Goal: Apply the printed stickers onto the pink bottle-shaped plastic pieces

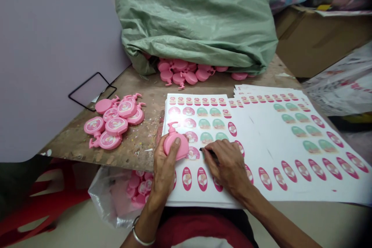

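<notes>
Pink plastic pump bottle [178, 148] clamped in left hand [165, 166]; slim black tool [202, 150] pinched in right hand [228, 164]; white paper sticker sheet [193, 197] beneath.

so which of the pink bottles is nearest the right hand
The pink bottle gripped in the left hand, pump upward; the others, like the stickered pile, lie farther from the right hand.

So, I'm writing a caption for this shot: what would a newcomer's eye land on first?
Probably the big green sack at the top centre, with pink pump bottles showing under its lower edge. Next come the white sticker sheets filling the right of the table, dotted with pink and green labels. In front of the wearer, the left hand holds up one pink bottle, its visible face unlabelled.
</notes>
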Action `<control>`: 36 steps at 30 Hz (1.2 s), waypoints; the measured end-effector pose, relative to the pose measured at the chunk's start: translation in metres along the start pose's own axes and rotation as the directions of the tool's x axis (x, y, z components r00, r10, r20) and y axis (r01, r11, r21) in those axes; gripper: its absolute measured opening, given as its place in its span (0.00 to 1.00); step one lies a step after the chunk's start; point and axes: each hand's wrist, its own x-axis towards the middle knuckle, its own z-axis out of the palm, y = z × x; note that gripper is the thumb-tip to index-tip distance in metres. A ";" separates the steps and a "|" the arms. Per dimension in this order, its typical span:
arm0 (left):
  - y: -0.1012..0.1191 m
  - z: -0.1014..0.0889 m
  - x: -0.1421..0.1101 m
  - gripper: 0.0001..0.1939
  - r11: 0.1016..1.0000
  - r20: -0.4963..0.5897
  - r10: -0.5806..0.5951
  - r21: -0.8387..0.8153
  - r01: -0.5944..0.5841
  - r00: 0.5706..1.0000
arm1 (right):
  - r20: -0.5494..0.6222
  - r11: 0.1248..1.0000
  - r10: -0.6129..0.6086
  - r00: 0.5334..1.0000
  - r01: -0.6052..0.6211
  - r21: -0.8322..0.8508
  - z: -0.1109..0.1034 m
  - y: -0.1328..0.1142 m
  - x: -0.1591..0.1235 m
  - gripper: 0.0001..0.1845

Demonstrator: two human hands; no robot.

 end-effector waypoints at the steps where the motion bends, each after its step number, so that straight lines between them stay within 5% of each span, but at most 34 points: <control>1: 0.000 0.000 0.000 0.24 1.000 -0.006 -0.002 0.004 0.002 1.000 | 0.003 1.000 0.004 1.000 -0.004 0.025 0.000 0.000 0.000 0.09; 7: 0.006 0.002 -0.002 0.26 0.998 -0.017 -0.048 -0.039 0.048 0.999 | 0.025 0.993 0.047 0.999 -0.050 0.105 0.002 0.004 -0.002 0.07; 14: 0.023 0.010 -0.007 0.29 0.947 0.044 -0.143 -0.283 0.150 0.989 | -0.139 0.987 -0.125 0.982 0.137 0.082 -0.006 -0.008 0.000 0.07; 16: 0.026 0.010 -0.007 0.31 0.932 0.043 -0.138 -0.333 0.145 0.989 | -0.172 0.974 -0.048 0.984 0.085 0.211 -0.014 -0.009 0.001 0.08; 21: 0.032 0.008 -0.010 0.29 0.942 0.107 -0.165 -0.279 0.189 0.980 | 0.059 0.778 0.339 0.939 -0.315 0.544 -0.038 -0.003 0.018 0.06; 26: 0.042 0.011 -0.012 0.26 0.934 0.111 -0.187 -0.287 0.212 0.976 | 0.251 0.692 0.244 0.937 -0.350 0.632 -0.039 -0.009 0.042 0.10; 36: 0.043 0.018 -0.015 0.20 0.924 0.167 -0.237 -0.267 0.275 0.957 | 0.276 0.618 0.282 0.919 -0.394 0.680 -0.027 -0.016 0.047 0.13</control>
